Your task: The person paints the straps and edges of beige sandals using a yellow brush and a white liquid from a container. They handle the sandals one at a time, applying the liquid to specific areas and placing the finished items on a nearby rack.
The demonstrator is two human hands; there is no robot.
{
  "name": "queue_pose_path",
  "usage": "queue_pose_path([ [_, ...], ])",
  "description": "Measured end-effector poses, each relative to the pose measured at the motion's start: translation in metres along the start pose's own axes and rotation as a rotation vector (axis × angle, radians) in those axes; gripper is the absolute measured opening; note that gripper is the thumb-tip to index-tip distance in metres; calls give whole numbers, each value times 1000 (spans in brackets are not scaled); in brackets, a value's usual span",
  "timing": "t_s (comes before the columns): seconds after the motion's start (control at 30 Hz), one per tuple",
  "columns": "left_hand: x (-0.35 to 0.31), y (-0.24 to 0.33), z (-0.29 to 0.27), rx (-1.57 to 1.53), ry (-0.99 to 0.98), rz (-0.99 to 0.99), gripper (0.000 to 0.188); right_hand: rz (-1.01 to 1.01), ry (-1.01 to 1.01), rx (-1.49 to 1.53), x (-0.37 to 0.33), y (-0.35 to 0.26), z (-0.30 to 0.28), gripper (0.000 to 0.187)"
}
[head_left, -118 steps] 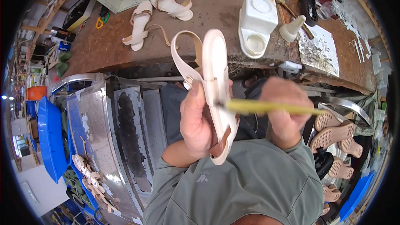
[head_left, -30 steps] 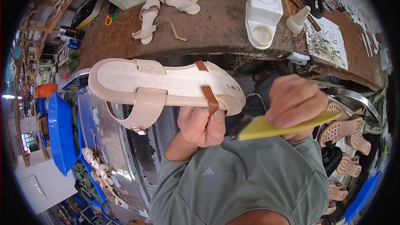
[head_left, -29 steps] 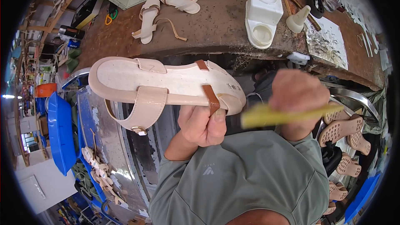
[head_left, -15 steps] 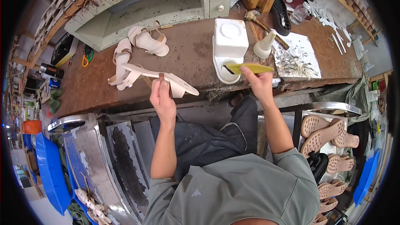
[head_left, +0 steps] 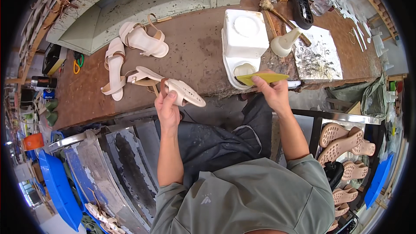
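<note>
In my left hand [head_left: 168,110] is a cream sandal [head_left: 194,97], gripped at its brown strap, with a row of small holes visible along the front of the footbed. My right hand [head_left: 275,93] pinches a flat yellow-green brush [head_left: 271,77]. Its tip is at the round cup opening at the front of a white plastic container [head_left: 246,34]; whether it touches the inside is hidden. Two more cream sandals lie on the bench to the left, one [head_left: 115,69] lengthwise and one [head_left: 145,43] behind it.
A cream cone-topped bottle [head_left: 282,47] stands right of the container, beside a stained paper sheet [head_left: 318,56]. A black sole [head_left: 300,11] and a stick lie behind. Scissors [head_left: 77,64] rest at the far left. Beige soles [head_left: 342,145] sit on a rack at right.
The sandal in my left hand has tilted, so its footbed and strap show more. The brush tip has moved lower at the cup. The whole view has shifted slightly.
</note>
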State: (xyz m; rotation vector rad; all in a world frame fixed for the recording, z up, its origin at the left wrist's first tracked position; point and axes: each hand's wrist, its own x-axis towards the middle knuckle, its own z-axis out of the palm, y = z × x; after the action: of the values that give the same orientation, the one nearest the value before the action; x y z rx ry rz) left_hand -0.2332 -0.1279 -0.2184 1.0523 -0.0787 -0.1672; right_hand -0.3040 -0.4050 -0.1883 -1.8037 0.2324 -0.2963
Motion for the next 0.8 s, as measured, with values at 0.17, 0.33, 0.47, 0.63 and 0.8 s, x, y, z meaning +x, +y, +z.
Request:
queue_pose_path([
  [0.17, -33, 12, 17, -36, 3, 158, 58, 136, -57, 159, -7, -17, -10, 13],
  [0.33, -80, 44, 56, -260, -250, 153, 35, -131, -38, 613, -44, -85, 21, 15],
  [0.47, -109, 69, 76, -187, -209, 180, 33, -474, -173, 482, -63, -110, 42, 15],
  [0.63, -131, 81, 73, -130, -237, 262, 33, -557, -245, 415, -83, -128, 47, 14],
  [0.8, -147, 91, 70, -108, -270, 270, 32, -693, -268, 377, -100, -137, 45, 16],
])
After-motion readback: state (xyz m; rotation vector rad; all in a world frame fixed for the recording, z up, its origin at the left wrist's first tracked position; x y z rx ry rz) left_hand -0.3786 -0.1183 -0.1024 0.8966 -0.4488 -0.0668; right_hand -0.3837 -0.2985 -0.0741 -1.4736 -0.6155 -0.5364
